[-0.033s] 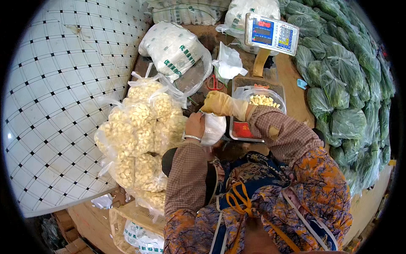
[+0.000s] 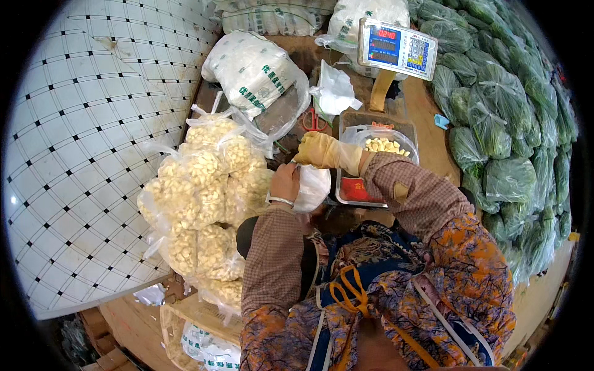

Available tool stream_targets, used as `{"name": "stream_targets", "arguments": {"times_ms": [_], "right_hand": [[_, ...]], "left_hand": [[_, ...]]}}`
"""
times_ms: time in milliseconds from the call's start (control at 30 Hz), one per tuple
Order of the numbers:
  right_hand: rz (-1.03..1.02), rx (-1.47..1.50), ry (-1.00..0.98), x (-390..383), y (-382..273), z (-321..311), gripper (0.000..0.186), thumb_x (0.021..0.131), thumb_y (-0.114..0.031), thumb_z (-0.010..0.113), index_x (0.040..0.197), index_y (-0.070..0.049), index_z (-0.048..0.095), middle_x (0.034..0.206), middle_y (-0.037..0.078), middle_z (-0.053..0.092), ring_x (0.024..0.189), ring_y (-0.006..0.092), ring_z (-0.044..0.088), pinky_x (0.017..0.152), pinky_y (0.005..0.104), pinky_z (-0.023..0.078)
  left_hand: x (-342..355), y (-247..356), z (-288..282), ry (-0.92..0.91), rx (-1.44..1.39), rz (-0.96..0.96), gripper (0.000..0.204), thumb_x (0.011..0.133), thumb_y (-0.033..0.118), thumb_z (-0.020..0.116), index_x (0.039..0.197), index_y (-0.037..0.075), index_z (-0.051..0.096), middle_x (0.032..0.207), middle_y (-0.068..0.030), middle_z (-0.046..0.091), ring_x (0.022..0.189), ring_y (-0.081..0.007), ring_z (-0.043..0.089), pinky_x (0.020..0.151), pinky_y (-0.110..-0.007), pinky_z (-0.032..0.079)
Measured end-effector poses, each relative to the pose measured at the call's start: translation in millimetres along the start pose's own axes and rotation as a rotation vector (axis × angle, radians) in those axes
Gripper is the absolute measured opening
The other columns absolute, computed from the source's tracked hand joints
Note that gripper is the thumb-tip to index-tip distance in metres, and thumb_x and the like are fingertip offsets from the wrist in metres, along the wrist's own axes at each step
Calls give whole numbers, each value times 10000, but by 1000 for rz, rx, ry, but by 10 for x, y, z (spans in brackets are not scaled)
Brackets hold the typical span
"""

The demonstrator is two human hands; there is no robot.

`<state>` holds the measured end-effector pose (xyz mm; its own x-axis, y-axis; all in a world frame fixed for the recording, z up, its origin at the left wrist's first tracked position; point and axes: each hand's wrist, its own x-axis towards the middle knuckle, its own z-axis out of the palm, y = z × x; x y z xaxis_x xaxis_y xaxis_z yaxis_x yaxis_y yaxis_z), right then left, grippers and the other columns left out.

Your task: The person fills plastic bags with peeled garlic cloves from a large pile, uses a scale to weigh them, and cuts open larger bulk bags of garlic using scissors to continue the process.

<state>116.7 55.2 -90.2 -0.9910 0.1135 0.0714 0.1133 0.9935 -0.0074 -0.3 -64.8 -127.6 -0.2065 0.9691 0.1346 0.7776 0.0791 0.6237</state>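
My left hand [image 2: 284, 183], bare with a pale bracelet at the wrist, is closed at the edge of a white plastic bag [image 2: 314, 188]. My right hand [image 2: 320, 150], in a yellowish glove, pinches at the bag's upper corner, its fingertips meeting those of my left hand. The exact grip is partly hidden by the fingers. Just left of my hands, clear bags of peeled garlic cloves [image 2: 207, 191] are piled up. Under my right forearm a scale tray [image 2: 339, 195] carries loose-looking garlic cloves [image 2: 387, 146] in a clear bag and a red packet [image 2: 356, 189].
A scale display [image 2: 397, 48] rises on a post behind the tray. Red-handled scissors [image 2: 314, 120] and a crumpled white bag [image 2: 334, 89] lie beyond my hands. A large white sack [image 2: 253, 74] stands far left. Bagged green vegetables [image 2: 489, 130] are heaped at right; a plastic crate [image 2: 176, 328] stands lower left.
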Motion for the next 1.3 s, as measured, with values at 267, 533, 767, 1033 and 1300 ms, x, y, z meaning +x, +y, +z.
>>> {"name": "stream_targets", "arguments": {"times_ms": [267,533,767,1033,1300], "right_hand": [[276,358,1,10,-146,38,181,711,-234,508,707,-80,604,710,121,600,722,310,572,632,372,453],[526,926,337,-50,-111,626,194,733,-215,480,746,-48,577,788,145,579,784,304,542,677,387,426],[779,1101,518,-113,261,606,211,779,-217,469,764,-34,572,720,94,567,668,240,532,576,324,421],[428,1871,1238,101,323,-1276,209,831,-173,502,943,3,514,869,105,580,758,198,578,707,310,483],[296,1707,524,191,-927,-553,160,780,-121,568,918,-43,548,923,53,577,840,155,531,734,271,422]], "left_hand": [[-22,-56,79,135,59,160,61,765,103,495,785,57,531,734,-119,528,639,-322,533,528,-412,421],[-13,-41,22,118,74,132,119,796,103,450,810,24,538,734,-146,531,672,-324,513,574,-365,431],[-42,8,23,268,-220,104,137,817,104,474,850,-5,551,705,-138,523,608,-263,534,543,-321,432],[-51,-112,-34,200,-233,-25,148,764,77,523,897,15,540,842,-152,540,707,-300,542,604,-362,437],[-429,60,-637,323,-723,-14,304,790,20,464,1094,21,475,1009,-105,530,760,-110,523,605,-205,428]]}}
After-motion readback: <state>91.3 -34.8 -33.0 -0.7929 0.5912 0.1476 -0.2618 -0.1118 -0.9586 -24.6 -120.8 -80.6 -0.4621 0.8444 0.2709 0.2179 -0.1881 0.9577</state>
